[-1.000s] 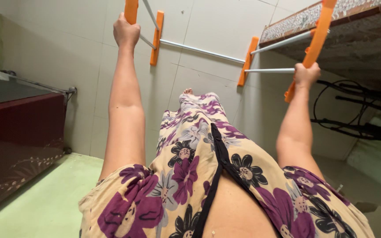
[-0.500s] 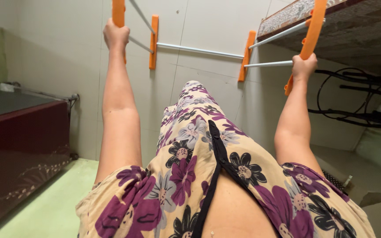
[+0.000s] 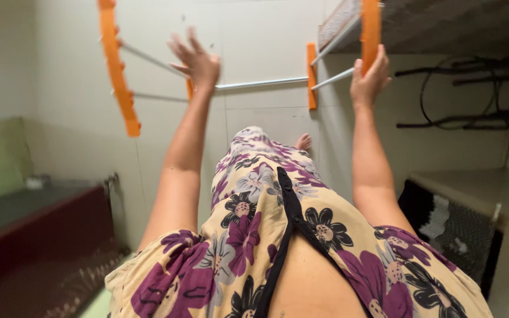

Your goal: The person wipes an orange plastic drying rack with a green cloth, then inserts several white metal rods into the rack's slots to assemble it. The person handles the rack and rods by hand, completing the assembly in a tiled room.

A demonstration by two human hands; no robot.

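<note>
Head view, looking down the person's floral dress [image 3: 254, 235] toward a tiled wall [image 3: 266, 35]. A folding drying rack, orange plastic side bars joined by thin metal rods [image 3: 260, 83], stands out in front at arm's length. Right hand [image 3: 369, 79] is clamped around the lower end of the right orange bar [image 3: 370, 29], fingers wrapped on it. Left hand [image 3: 195, 59] is spread open, fingers apart, gripping nothing, in the air between the left orange bar [image 3: 116, 70] and a middle orange bracket [image 3: 311, 75]; can't tell if it touches a rod. Rack looks light, stiff, likely hinged, so it may swing or fold; smooth plastic, probably a bit slippery. Best hold judged to be the flat orange bars, not the thin rods. Dark bench [image 3: 25, 235] at left, mesh crate [image 3: 460, 229] at right.
</note>
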